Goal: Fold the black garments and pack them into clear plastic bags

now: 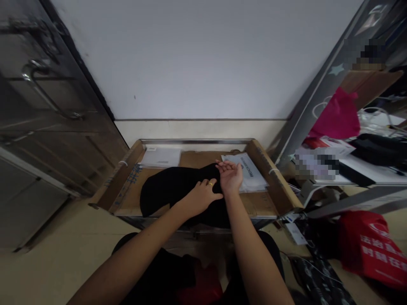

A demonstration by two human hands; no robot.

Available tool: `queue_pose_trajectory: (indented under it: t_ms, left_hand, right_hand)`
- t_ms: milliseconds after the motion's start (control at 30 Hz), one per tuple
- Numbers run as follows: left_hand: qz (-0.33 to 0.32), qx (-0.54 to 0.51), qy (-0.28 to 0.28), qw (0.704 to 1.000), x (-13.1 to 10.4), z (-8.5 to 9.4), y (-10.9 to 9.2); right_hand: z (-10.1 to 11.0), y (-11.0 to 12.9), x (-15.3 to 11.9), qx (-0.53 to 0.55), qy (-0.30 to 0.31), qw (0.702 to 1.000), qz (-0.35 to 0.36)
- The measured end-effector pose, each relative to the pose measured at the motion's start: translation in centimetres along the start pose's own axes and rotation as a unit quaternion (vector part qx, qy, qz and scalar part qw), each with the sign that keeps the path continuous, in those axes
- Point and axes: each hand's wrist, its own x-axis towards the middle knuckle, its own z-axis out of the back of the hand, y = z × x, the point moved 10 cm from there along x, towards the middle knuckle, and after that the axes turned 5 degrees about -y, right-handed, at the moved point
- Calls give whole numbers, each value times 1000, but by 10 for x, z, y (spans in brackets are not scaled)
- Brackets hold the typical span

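Note:
A black piece of cloth (pixel 171 182) lies in the cardboard-lined tray in front of me, its near part hanging over the front edge. My left hand (pixel 202 198) rests on it palm down, a ring on one finger, with the thumb stretched away from the bent fingers. Close to its right, my right hand (pixel 230 176) is turned palm up with loosely curled, parted fingers and nothing visible in them. Its fingertips are at the cloth's right side, beside a pale plastic packet (pixel 249 173) with dark lettering. The cloth's kind cannot be made out.
A white flat packet (pixel 161 157) lies at the tray's back left. Cardboard walls (pixel 275 182) flank the tray. A metal door (pixel 47 93) stands left; at right are a cluttered white table (pixel 356 171), a pink bag (pixel 338 116) and a red bag (pixel 372 250).

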Motion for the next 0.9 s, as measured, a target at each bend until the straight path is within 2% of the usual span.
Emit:
queue_pose_trajectory:
  t_ms: [167, 333, 467, 567, 667, 800, 900]
  left_hand:
    - [9, -19, -7, 1000, 4, 3, 3]
    - [75, -28, -34, 996, 10, -2, 15]
    - [127, -76, -102, 984, 8, 2, 34]
    - [170, -124, -197, 958, -1, 26, 63]
    - [189, -161, -295, 923, -10, 65, 96]
    - [197, -189, -365, 890, -16, 116, 131]
    - [195, -196, -381, 882, -21, 147, 139]
  right_hand:
    - [-1, -7, 0, 9, 7, 1000, -22]
    - [1, -10, 1, -6, 6, 1000, -24]
    - [3, -10, 0, -33, -8, 999, -4]
    - [0, -1, -5, -120, -11, 991, 63]
    - [-17, 0, -13, -236, 46, 965, 107]
    - [-32, -16, -22, -317, 124, 936, 88]
    - [-39, -29, -27, -315, 174, 932, 43]
